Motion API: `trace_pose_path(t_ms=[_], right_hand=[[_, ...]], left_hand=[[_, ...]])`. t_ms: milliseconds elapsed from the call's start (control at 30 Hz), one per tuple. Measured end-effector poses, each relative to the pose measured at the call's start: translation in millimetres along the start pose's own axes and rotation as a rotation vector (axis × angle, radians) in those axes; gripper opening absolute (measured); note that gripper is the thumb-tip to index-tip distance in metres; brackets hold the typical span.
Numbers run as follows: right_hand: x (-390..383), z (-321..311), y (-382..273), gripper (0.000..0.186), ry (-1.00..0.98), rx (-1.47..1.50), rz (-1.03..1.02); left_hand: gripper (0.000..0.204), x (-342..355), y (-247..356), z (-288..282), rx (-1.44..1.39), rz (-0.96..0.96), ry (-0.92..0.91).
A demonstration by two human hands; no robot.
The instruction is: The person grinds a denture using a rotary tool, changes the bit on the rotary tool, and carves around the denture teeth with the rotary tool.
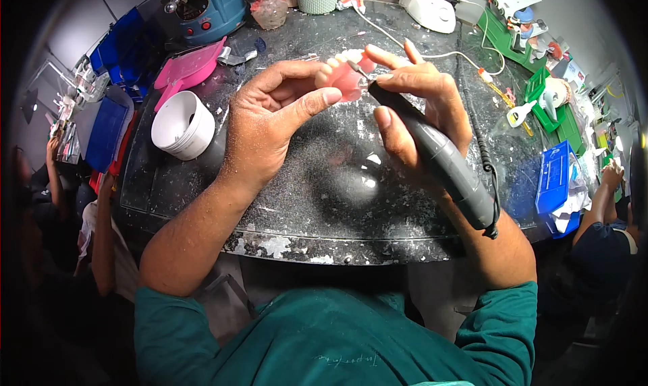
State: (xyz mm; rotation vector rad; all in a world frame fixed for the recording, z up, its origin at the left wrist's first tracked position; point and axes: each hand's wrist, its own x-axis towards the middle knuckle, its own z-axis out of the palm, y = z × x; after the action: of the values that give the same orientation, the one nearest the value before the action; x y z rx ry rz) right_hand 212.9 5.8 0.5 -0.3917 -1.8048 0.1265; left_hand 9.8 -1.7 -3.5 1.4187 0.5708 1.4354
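Note:
My left hand (270,119) is closed on a pink denture (343,81) with a row of cream teeth along its far-left edge. Thumb and fingers pinch it at its left side. In my right hand (432,99) is a dark grey rotary handpiece (432,146), held like a pen and slanting down to the right. Its bur (356,69) lies at the inner pink surface of the denture; whether it touches I cannot tell. A coiled black cord (487,163) hangs by the handpiece's rear end. Pale dust covers my left hand and forearm.
On the dusty black bench (297,217) stand a white tub (183,126), a pink dustpan (190,69) and a blue machine (208,15). Green trays (547,102) and a blue bin (555,177) line the right side. Other people's arms (611,180) show at both edges.

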Motion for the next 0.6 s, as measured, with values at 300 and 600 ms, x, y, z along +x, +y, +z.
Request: trace_pose_path(t_ms=[300,600], right_hand=[[3.0,-1.4,0.6,0.033,-0.027,-0.024,-0.043],[2.5,-4.1,1.2,0.031,-0.177,-0.054,-0.072]], left_hand=[[0.025,0.0,0.0,-1.2,-0.001,-0.026,-0.011],[0.026,-1.4,-1.6,-3.1,0.030,-0.031,0.009]])
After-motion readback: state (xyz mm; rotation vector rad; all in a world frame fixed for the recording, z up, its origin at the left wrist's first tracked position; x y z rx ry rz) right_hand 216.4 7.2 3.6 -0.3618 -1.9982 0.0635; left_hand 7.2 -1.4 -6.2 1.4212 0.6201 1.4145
